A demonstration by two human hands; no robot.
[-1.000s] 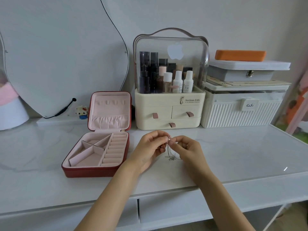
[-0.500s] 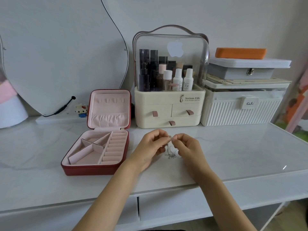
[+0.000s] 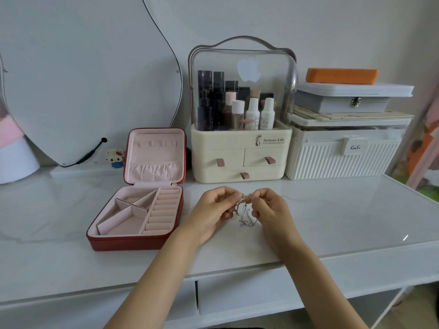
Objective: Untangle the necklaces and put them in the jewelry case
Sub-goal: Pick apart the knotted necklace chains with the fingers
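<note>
Tangled silver necklaces [image 3: 244, 211], pinched at the top between both hands and hanging in a loose knot, lower loops touching or just above the white desk [image 3: 332, 217]; cannot tell which. Left hand [image 3: 215, 210] on the left of the knot, fingers curled, thumb and forefinger clamped on the chains. Right hand [image 3: 269, 208] on the right, fingers curled likewise, fingertips nipped on the same cluster, the two hands nearly touching. Individual strands too fine to tell apart.

To the left, near the left hand, a red jewelry case [image 3: 133, 241], lid upright, pink lining, tray split into angled compartments and a column of ring rolls, no chain inside. Behind the hands, a cream cosmetic organizer [image 3: 241, 160] with a clear dome, bottles within, three small drawers below. To its right, a white ribbed storage box [image 3: 342, 162], with a grey latched box [image 3: 342, 103] and an orange pad [image 3: 341, 76] stacked on top. At the far left, a curved mirror [image 3: 83, 79] against the wall, a small block figure [image 3: 115, 156] at its foot.
</note>
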